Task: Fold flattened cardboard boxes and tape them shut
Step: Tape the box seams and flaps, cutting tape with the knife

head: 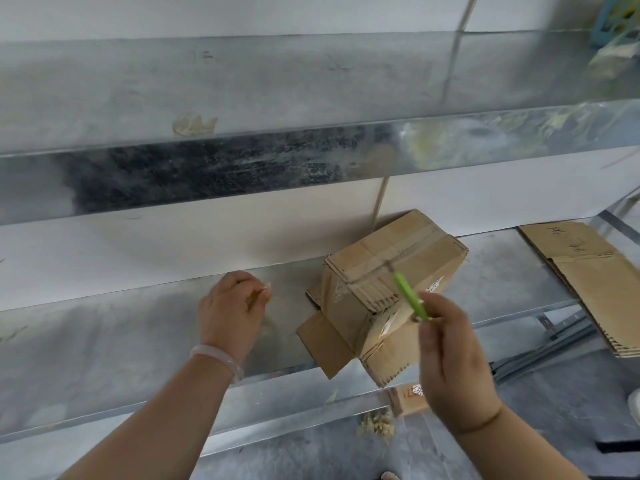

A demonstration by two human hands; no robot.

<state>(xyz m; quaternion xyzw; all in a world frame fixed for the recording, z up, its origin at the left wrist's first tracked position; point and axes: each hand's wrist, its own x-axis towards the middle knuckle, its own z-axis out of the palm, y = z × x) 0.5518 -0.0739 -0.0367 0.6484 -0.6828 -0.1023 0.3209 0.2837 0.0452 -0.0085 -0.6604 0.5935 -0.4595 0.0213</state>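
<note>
A folded cardboard box [388,271] lies tilted on the metal shelf [138,341], tape running across its top face and its lower flaps [325,344] splayed open over the shelf's front edge. My right hand [453,362] grips a green-handled cutter [408,296], its tip pointing up at the box's taped seam. My left hand [230,310] hovers over the shelf to the left of the box and pinches a small yellowish scrap [267,293] between thumb and fingers. A clear bangle sits on my left wrist.
A stack of flattened cardboard [588,278] lies on the shelf at the right. An upper metal shelf [242,98] overhangs the work area. Cardboard scraps [405,400] and shreds [375,426] lie on the floor below. A white wall stands behind.
</note>
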